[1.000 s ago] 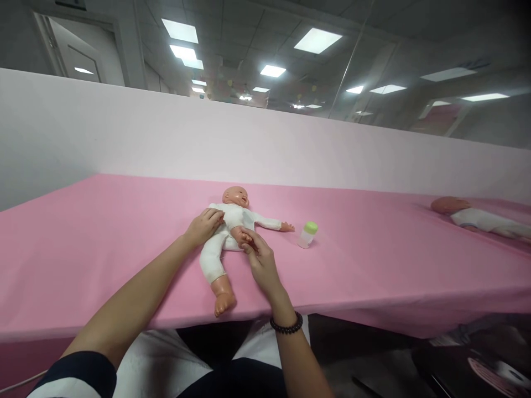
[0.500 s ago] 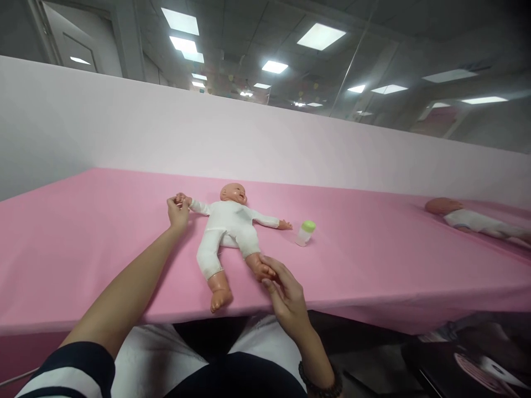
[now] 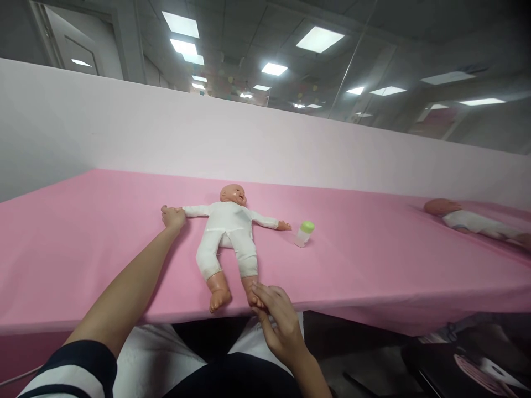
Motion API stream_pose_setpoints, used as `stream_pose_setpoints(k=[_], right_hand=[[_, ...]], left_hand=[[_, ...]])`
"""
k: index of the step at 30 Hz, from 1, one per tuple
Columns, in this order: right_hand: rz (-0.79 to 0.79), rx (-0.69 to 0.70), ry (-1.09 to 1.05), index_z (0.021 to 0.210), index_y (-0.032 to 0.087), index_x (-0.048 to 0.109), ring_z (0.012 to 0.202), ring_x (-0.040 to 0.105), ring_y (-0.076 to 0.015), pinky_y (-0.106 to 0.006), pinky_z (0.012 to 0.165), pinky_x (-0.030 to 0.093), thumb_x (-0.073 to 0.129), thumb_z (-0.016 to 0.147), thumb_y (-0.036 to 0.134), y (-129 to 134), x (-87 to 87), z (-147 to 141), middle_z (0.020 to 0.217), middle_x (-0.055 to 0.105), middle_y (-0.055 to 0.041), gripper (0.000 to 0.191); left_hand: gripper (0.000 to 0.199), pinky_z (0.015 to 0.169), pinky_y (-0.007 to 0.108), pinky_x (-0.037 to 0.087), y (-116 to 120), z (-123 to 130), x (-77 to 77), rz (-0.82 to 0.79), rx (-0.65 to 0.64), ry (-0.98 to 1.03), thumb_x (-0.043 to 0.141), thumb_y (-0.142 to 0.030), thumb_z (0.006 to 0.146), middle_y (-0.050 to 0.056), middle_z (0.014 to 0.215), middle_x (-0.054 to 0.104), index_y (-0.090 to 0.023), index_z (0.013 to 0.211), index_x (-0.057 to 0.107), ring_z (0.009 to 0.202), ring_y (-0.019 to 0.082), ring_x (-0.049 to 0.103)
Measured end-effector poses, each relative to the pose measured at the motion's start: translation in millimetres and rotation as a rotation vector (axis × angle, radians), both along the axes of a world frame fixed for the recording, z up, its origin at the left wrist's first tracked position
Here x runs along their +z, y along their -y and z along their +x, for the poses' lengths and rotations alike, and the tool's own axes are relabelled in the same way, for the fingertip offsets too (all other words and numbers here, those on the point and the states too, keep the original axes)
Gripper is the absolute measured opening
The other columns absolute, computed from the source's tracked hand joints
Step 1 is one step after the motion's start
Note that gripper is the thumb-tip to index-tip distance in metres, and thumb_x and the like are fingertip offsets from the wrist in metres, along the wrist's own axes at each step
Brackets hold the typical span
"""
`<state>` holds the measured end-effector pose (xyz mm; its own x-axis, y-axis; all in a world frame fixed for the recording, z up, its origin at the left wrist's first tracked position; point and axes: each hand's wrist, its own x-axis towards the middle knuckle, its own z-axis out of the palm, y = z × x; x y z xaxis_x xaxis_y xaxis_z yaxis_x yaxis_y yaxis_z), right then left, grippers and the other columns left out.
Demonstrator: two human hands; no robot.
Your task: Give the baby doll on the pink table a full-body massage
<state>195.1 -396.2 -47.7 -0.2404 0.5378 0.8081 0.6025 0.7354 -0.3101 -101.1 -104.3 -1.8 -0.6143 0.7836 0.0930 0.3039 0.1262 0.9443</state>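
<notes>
A baby doll in a white suit lies on its back on the pink table cover, its head toward the wall and its bare feet near the front edge. My left hand is closed around the doll's hand at the left and hides most of it; that arm of the doll is stretched out sideways. With fingers and thumb, my right hand grips the doll's foot on the right side, close to the table edge. A small bottle with a green cap stands beside the doll's other hand.
Far to the right lies a second doll in pale clothes. A low white wall with glass above it runs along the back of the table. Below the table at right is a dark case or bag.
My right hand has drawn the doll's leg straighter and down toward the front edge. My left hand has moved slightly left, pulling the doll's arm out further. The bottle stays put.
</notes>
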Motion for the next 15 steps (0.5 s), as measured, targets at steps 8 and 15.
stream_pose_setpoints(k=[8,15], right_hand=[[-0.352,0.164,-0.575,0.124,0.025,0.07,0.121,0.063,-0.0266,-0.045,0.106,0.049,0.055,0.098,0.033,-13,22.6,22,0.126,0.07,-0.0092,0.031],[-1.167,0.168,-1.618,0.117,0.012,0.062,0.103,0.07,-0.0219,-0.035,0.085,0.061,0.043,0.098,0.022,-130,87.7,35,0.117,0.068,-0.0152,0.029]], left_hand=[[0.068,0.125,0.056,0.021,4,7,-1.7,-0.02,-0.004,-0.17,0.06,-0.017,0.083,0.03,0.159,0.035,-0.005,0.148,0.04,0.155,0.039,0.021],[0.068,0.128,0.055,0.011,25,47,8.8,0.418,-0.372,-0.343,0.055,-0.036,0.094,0.014,0.172,0.013,-0.022,0.157,0.033,0.16,0.031,0.003]])
